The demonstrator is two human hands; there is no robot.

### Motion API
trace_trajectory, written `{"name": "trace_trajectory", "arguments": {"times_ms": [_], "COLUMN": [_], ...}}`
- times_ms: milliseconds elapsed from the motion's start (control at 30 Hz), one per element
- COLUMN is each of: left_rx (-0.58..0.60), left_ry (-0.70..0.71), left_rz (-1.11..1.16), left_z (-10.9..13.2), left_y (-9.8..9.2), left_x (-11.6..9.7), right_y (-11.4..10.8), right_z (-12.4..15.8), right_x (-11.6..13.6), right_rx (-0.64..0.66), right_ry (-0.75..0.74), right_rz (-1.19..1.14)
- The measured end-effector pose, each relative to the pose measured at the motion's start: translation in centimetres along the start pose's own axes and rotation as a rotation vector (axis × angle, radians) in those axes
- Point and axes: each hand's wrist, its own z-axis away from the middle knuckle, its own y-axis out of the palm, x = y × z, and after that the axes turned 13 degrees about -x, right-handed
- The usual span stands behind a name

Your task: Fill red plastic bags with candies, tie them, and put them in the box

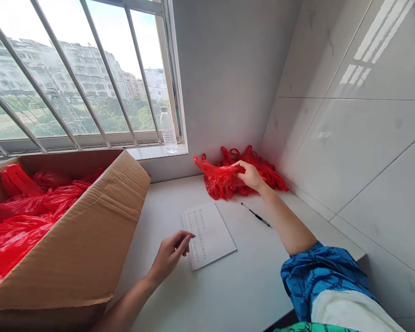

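Note:
My right hand (249,175) is closed on a red plastic bag (216,170), whose handle end sticks out to the left. Beneath and behind it lies a heap of red plastic bags (269,173) with looped handles, against the wall in the corner. My left hand (173,251) hovers at the left edge of a white notepad (216,235), fingers curled in and thumb against the forefinger, with nothing visible in them. Several columns of handwritten marks run down the notepad's page. A black pen (256,215) lies between the notepad and my right forearm.
On the left a large cardboard box (100,230) full of red plastic bags (44,203) stands with its flap raised toward me. A clear plastic bottle (168,131) stands on the sill of the barred window. Tiled wall (366,152) bounds the white tabletop (249,281) on the right.

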Motion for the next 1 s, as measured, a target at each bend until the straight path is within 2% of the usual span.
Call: {"name": "trace_trajectory", "arguments": {"times_ms": [100, 167, 233, 300, 367, 433, 500, 567, 667, 767, 867, 1000], "left_rx": [-0.326, -0.531, -0.603, -0.512, -0.306, -0.103, -0.017, -0.029, -0.055, 0.032, 0.113, 0.014], "left_ry": [-0.018, 0.005, 0.027, 0.025, 0.025, 0.049, 0.084, 0.103, 0.069, 0.004, 0.019, 0.08], "left_rz": [0.197, 0.311, 0.324, 0.217, 0.056, -0.076, -0.171, -0.268, -0.449, -0.547, -0.575, -0.593], "left_z": [-2.3, -4.1, -5.6, -6.4, -6.5, -6.3, -6.1, -6.0, -5.9, -5.7, -5.4, -5.2], "left_y": [-0.7, -0.9, -1.0, -0.9, -0.5, 0.1, 0.6, 0.9, 1.0, 1.0, 1.2, 1.5], "left_x": [-1.3, -2.1, -2.6, -2.9, -3.3, -3.6, -3.9, -3.9, -3.2, -1.9, -1.1, -1.0], "right_y": [1.2, 2.5, 3.6, 4.2, 4.1, 3.5, 3.0, 3.0, 4.2, 6.1, 7.3, 6.9], "right_z": [2.5, 4.2, 5.9, 7.2, 7.9, 8.2, 8.2, 8.3, 8.9, 9.8, 10.6, 10.7], "right_x": [3.0, 4.4, 5.2, 5.4, 5.4, 5.5, 5.7, 5.9, 5.8, 5.1, 4.3, 4.1], "right_rx": [0.131, 0.233, 0.349, 0.472, 0.551, 0.548, 0.513, 0.497, 0.492, 0.497, 0.572, 0.649], "right_ry": [-0.152, -0.205, -0.227, -0.238, -0.23, -0.199, -0.156, -0.127, -0.139, -0.168, -0.17, -0.145], "right_rz": [-0.288, -0.332, -0.24, -0.132, -0.099, -0.12, -0.143, -0.144, -0.077, 0.028, 0.107, 0.098]}}
